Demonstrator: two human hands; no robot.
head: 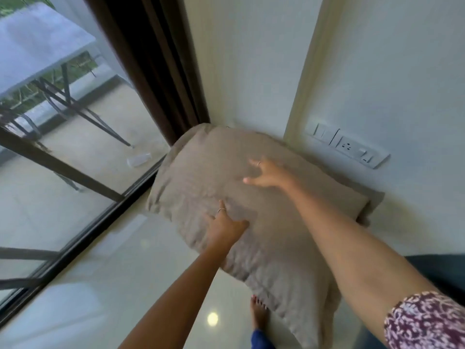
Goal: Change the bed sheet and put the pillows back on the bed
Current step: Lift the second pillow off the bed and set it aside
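Note:
A large beige pillow (201, 177) leans in the corner against the white wall, standing on the glossy floor. A second beige pillow (372, 205) peeks out behind it on the right. My left hand (224, 222) lies on the lower left face of the front pillow, fingers spread, a ring on one finger. My right hand (264, 173) rests on its upper middle with fingers splayed, also ringed. Neither hand grips the fabric. A dark strip at the right edge may be the bed (437, 270).
A brown curtain (151, 59) hangs beside a glass sliding door (75, 159) on the left, with a balcony table outside. A switch and socket plate (352, 147) is on the wall to the right. My bare foot (259, 313) stands on the shiny tiled floor (125, 285).

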